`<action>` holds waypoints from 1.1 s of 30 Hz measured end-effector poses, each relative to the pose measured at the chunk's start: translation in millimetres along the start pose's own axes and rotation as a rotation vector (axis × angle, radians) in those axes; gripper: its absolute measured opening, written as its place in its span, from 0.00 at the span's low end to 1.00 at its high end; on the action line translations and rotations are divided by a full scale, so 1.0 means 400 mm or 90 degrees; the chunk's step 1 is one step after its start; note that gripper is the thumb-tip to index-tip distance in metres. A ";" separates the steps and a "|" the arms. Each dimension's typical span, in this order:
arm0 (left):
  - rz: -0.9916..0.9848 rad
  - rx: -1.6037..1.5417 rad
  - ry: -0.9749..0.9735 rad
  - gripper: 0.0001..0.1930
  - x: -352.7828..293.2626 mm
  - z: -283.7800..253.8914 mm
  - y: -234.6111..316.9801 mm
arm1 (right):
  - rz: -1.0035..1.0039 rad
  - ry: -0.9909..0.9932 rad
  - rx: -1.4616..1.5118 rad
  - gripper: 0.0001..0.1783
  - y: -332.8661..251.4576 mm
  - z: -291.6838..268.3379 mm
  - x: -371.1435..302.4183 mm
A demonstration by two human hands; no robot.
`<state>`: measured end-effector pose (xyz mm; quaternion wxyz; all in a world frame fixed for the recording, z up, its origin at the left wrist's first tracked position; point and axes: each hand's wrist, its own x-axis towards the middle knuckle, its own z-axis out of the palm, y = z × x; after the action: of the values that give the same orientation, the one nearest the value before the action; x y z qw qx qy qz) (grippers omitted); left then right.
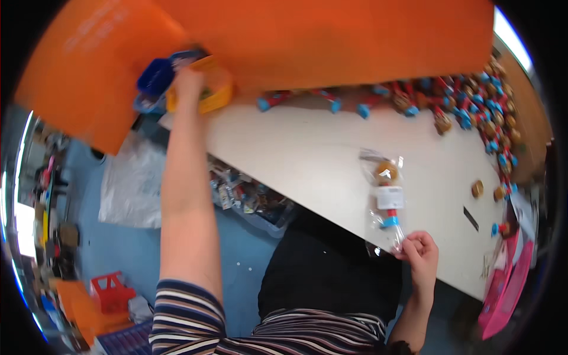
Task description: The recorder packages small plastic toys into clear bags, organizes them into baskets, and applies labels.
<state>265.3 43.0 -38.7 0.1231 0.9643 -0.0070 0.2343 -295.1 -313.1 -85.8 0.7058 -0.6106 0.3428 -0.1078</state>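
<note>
My left arm stretches to the far left, and my left hand (pixel 188 80) is over the yellow bin (pixel 216 97); its fingers are blurred and partly hidden. Close to my right side, a clear plastic bag (pixel 373 204) lies flat on the white table (pixel 296 142). Inside it is a small item with a round golden-brown head (pixel 387 171), a red stem and a light blue end, partly covered by a white label (pixel 390 197). The bag's near corner is pinched between the thumb and fingers of my right hand (pixel 421 254).
Blue bins (pixel 155 77) stand beside the yellow one. Many loose brown, red and blue items (pixel 473 106) are heaped along the far right edge, under an orange panel (pixel 331 41). A pink tray (pixel 506 290) sits at the right; a tub of small packets (pixel 254 201) is below the table edge.
</note>
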 end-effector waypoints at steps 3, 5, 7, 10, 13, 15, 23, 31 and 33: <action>0.127 -0.252 0.317 0.12 -0.224 -0.119 0.142 | 0.011 0.005 0.024 0.07 -0.006 -0.022 -0.010; 0.129 -0.428 0.328 0.08 -0.423 -0.199 0.247 | -0.044 -0.031 -0.007 0.07 0.000 -0.037 -0.011; 0.346 -0.547 0.221 0.07 -0.612 -0.220 0.281 | -0.091 -0.028 -0.096 0.07 -0.006 -0.056 -0.015; 0.580 -0.558 0.011 0.21 -0.871 -0.218 0.379 | -0.202 -0.034 -0.297 0.07 -0.019 -0.106 -0.015; 0.642 -0.606 -0.170 0.33 -1.019 -0.206 0.413 | -0.418 -0.044 -0.537 0.09 -0.035 -0.119 0.009; 0.660 -0.569 -0.198 0.30 -1.065 -0.207 0.434 | -0.723 -0.065 -0.671 0.14 -0.052 -0.103 0.033; 0.642 -0.638 -0.081 0.14 -1.111 -0.148 0.472 | -0.853 -0.183 -0.688 0.15 -0.041 -0.103 0.079; 0.654 -0.631 -0.054 0.14 -1.106 -0.155 0.468 | -0.891 -0.169 -0.669 0.14 -0.050 -0.099 0.088; 0.650 -0.636 -0.054 0.14 -1.104 -0.153 0.465 | -0.897 -0.225 -0.683 0.14 -0.052 -0.097 0.098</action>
<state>-168.5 -142.1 -143.0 0.4246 0.6774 -0.5686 0.1935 -284.6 -370.9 -80.9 0.1389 -0.9338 -0.2199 -0.2456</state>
